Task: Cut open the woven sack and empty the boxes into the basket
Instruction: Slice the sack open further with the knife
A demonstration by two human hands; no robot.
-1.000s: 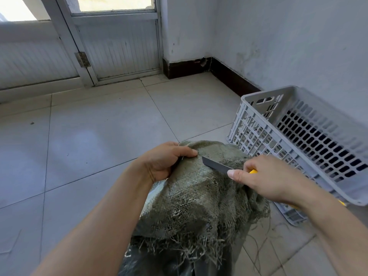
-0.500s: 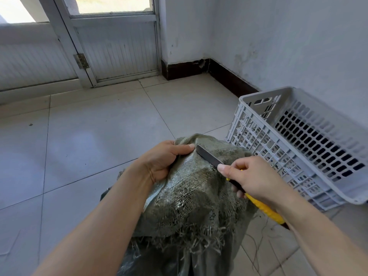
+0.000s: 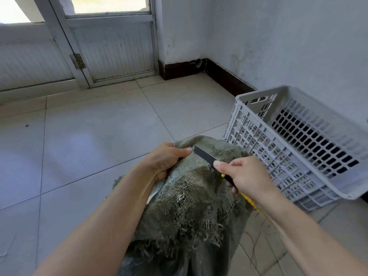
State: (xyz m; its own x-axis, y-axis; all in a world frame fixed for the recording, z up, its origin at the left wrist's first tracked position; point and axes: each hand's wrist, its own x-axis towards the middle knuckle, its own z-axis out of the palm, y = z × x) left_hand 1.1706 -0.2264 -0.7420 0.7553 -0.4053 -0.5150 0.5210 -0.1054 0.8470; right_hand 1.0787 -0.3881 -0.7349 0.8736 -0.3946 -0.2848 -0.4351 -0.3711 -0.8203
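The woven sack [image 3: 191, 196] stands on the tiled floor [image 3: 99, 136] between the two forearms. Its grey-green weave is bunched into a mound, frayed and torn on the near side. Its lower part runs off the bottom edge, and nothing of its contents shows.

The left hand [image 3: 165, 158] has its grip curled round a fold at the sack's far top, with the thumb lying along the ridge. Just right of that thumb, the dark tip of the knife [image 3: 204, 156] lies against the cloth; whether it has bitten into the weave is hard to make out.

The right hand [image 3: 245, 176] pinches the knife, thumb on top and fingers curled beneath. The palm hides most of the handle, so only a speck of yellow shows ahead of the grip and a longer piece behind the wrist.

Beyond and to the right of this grip stands the grey slotted basket [image 3: 258, 124], near the wall, its right end reaching the frame edge. Loose threads [image 3: 256, 236] lie on the tiles below the right forearm, thin and hard to follow.
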